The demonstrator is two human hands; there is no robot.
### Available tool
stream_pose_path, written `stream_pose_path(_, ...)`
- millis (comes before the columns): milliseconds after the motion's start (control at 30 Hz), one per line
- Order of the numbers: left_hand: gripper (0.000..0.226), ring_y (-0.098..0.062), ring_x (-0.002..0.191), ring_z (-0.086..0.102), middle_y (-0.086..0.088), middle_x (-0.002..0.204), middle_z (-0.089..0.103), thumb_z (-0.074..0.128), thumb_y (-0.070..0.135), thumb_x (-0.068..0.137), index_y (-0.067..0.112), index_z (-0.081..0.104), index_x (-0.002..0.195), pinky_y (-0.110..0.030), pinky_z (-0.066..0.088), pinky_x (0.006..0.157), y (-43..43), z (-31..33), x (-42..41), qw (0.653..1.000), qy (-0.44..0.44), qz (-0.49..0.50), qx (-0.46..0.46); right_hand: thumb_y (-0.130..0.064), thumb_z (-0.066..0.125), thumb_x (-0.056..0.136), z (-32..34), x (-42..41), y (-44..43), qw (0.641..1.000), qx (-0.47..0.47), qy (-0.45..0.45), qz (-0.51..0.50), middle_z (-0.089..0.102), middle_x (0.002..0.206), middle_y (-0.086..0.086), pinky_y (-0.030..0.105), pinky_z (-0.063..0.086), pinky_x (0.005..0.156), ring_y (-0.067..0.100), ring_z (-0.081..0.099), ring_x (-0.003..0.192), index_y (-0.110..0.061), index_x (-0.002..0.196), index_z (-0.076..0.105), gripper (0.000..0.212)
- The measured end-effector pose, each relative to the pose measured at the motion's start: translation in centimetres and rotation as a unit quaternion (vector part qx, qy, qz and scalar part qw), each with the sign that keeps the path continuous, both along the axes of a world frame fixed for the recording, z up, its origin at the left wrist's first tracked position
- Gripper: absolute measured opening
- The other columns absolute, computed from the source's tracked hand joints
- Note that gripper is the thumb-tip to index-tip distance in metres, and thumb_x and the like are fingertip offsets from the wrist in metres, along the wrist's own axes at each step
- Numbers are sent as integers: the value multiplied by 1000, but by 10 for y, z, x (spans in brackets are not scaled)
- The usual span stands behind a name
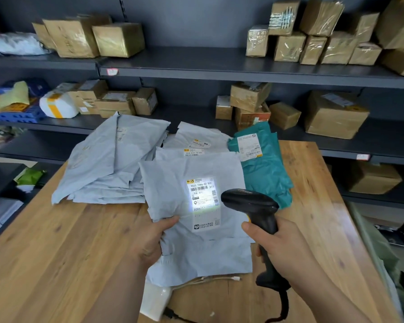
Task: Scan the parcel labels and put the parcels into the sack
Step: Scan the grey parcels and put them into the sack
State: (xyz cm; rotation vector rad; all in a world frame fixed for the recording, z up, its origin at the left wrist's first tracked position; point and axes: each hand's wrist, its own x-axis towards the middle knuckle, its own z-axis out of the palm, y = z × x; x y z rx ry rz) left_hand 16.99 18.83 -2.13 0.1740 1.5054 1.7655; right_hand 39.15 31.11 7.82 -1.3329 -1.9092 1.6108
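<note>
Room: dark metal shelves (196, 64) run across the back, loaded with taped brown boxes (289, 46), plus some bags at the left end.
Table: wooden top (56, 241), sits right in front of the shelves.
Left hand (149, 238): pinching the parcel's left edge, thumb on top, the other fingers tucked under it where I can't see them.
Parcel (196, 252): grey poly mailer, face up, near end lifted off the table in that grip, far end lying over the other mail.
Label (203, 201): white, just past the left thumb tip, lit up bright by the scanner's light.
Right hand (282, 248): fingers wrapped tight round the scanner's handle, thumb along its left side.
Scanner (250, 203): black, head pointing at the label, hanging over the parcel's right edge; coiled cable (283, 306) drops from the handle below the palm.
Pile (107, 169): loose heap of grey mailers beyond the left fingers and off to the left, partly under the held one.
More mailers (196, 141): a couple of grey ones straight beyond the label, their own labels peeking out.
Teal parcel (266, 173): beyond the right fingers, half hidden by the scanner head.
White packet (156, 301): between the wrists, mostly covered by the parcel and the left forearm.
Green cloth (380, 250): hangs off the table edge to the right of the right hand, can't tell if that's the sack.
</note>
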Motion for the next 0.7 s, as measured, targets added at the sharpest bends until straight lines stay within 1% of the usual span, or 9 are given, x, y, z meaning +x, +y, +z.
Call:
stream_pose_path(67, 27, -29, 88, 70, -15, 95, 73, 61, -8, 82, 1, 65, 107, -33, 60, 72, -1, 2, 2, 1000, -8, 0, 6, -26, 70, 85, 1, 1, -2, 1000, 5, -1, -2, 53, 54, 4, 16, 39, 39, 4, 50, 38, -6, 75, 58, 26)
stream_pose_path(133, 28, -30, 88, 70, -17, 96, 72, 63, -8, 82, -1, 65, 109, -34, 60, 71, -2, 4, 5, 1000, -13, -3, 7, -26, 70, 85, 2, 2, -3, 1000, 5, 0, -5, 52, 54, 5, 16, 39, 39, 4, 50, 37, -6, 72, 56, 27)
stream_pose_path(233, 43, -32, 88, 71, -21, 102, 71, 74, -7, 68, -4, 64, 111, -34, 59, 68, -1, 5, 7, 1000, -13, -3, 13, -27, 70, 85, 5, 3, -4, 1000, 7, 0, -6, 52, 54, 5, 18, 39, 40, 5, 50, 38, -8, 70, 56, 28)
stream_pose_path(300, 47, -35, 91, 70, -24, 105, 69, 74, -8, 64, -4, 64, 110, -38, 60, 72, -1, 7, 9, 1000, -9, -1, 18, -26, 70, 85, 7, 4, -4, 1000, 10, 0, -3, 52, 55, 6, 18, 39, 40, 5, 49, 37, -8, 67, 55, 29)
stream_pose_path(367, 39, -38, 95, 68, -25, 106, 69, 71, -9, 70, -3, 65, 109, -42, 59, 78, 0, 9, 11, 1000, -10, 4, 18, -25, 69, 85, 9, 4, -4, 1000, 14, 1, 0, 51, 55, 6, 17, 39, 39, 5, 48, 36, -7, 66, 53, 31)
stream_pose_path(433, 29, -38, 94, 68, -25, 104, 69, 64, -10, 78, -2, 66, 105, -43, 58, 80, 0, 10, 12, 1000, -15, 5, 18, -25, 69, 85, 11, 5, -5, 1000, 16, 0, 1, 51, 56, 7, 17, 39, 39, 5, 48, 36, -6, 68, 54, 31)
stream_pose_path(500, 26, -36, 89, 70, -24, 103, 70, 61, -12, 80, -1, 66, 103, -41, 59, 76, 1, 12, 13, 1000, -15, 4, 18, -25, 69, 85, 11, 6, -6, 1000, 13, 0, -1, 52, 57, 8, 17, 39, 39, 5, 48, 36, -4, 71, 55, 29)
stream_pose_path(567, 25, -32, 84, 71, -22, 101, 71, 60, -13, 81, 1, 67, 100, -38, 60, 71, 1, 14, 14, 1000, -12, 1, 21, -27, 70, 84, 11, 8, -6, 1000, 8, -3, -8, 54, 54, 8, 20, 41, 42, 7, 49, 38, -2, 73, 58, 30)
stream_pose_path(700, 24, -25, 74, 73, -16, 89, 74, 56, -14, 83, 4, 69, 90, -32, 60, 62, 3, 21, 16, 999, -24, -12, 41, -28, 71, 83, 17, 16, -2, 999, 5, -3, -40, 55, 51, 8, 27, 43, 44, 12, 50, 40, -1, 74, 59, 31)
